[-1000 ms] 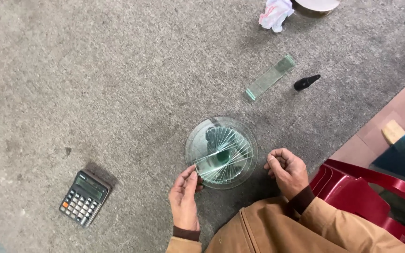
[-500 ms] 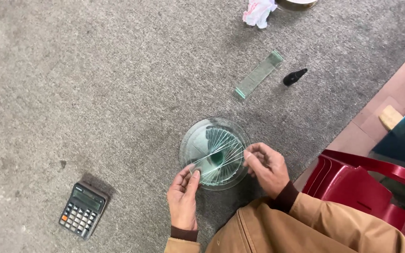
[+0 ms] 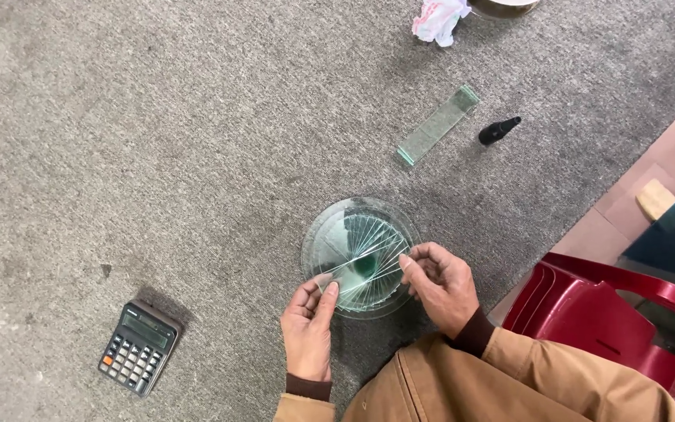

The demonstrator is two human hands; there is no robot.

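Holding one glass stack (image 3: 361,258), two hands (image 3: 308,328).

Clear, glossy glass strips with green edges are fanned into a round stack (image 3: 361,256), smooth and see-through. They lie on rough, matt grey carpet (image 3: 158,141). A separate glass strip (image 3: 437,125) looks equally smooth and shiny. The calculator (image 3: 139,348) is dull dark plastic. The red chair (image 3: 587,309) is shiny moulded plastic.

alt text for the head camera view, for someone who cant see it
Two hands, left hand and right hand, hold the edges of a fanned stack of glass strips on grey carpet. A calculator lies to the left, a red chair to the right.
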